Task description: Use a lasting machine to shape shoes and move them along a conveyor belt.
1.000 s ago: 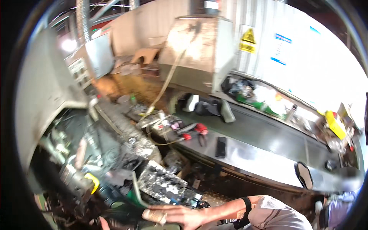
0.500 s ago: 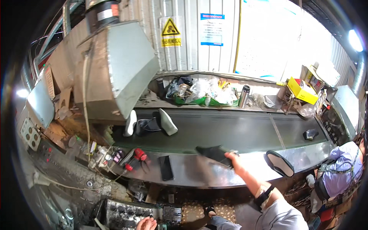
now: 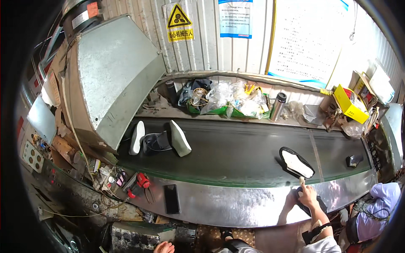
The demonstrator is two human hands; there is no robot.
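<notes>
A black shoe upper [image 3: 311, 169] with a white inside lies on the dark conveyor belt [image 3: 236, 152], right of centre. My right hand [image 3: 309, 196] reaches to its near end with the index finger stretched out. A pale covering shows at that fingertip, at or just short of the upper's edge. Beneath this hand, on the metal ledge, rests a dark-rimmed shoe piece [image 3: 319, 204], partly hidden. At the lower edge my left hand [image 3: 164, 247] shows only in part, its fingers loosely bent with nothing visible in them.
Two white-soled shoe pieces [image 3: 180, 139] flank a dark piece [image 3: 157, 142] on the belt's left. A small dark piece [image 3: 354, 160] lies far right. The ledge carries a phone [image 3: 171, 199] and red-handled pliers [image 3: 143, 181]. A metal hood [image 3: 122, 63] overhangs the left. Another person [image 3: 377, 213] is at right.
My right hand has moved right with the black upper, which now lies on the belt with the hand just below it. The view has shifted. My left hand stays low.
</notes>
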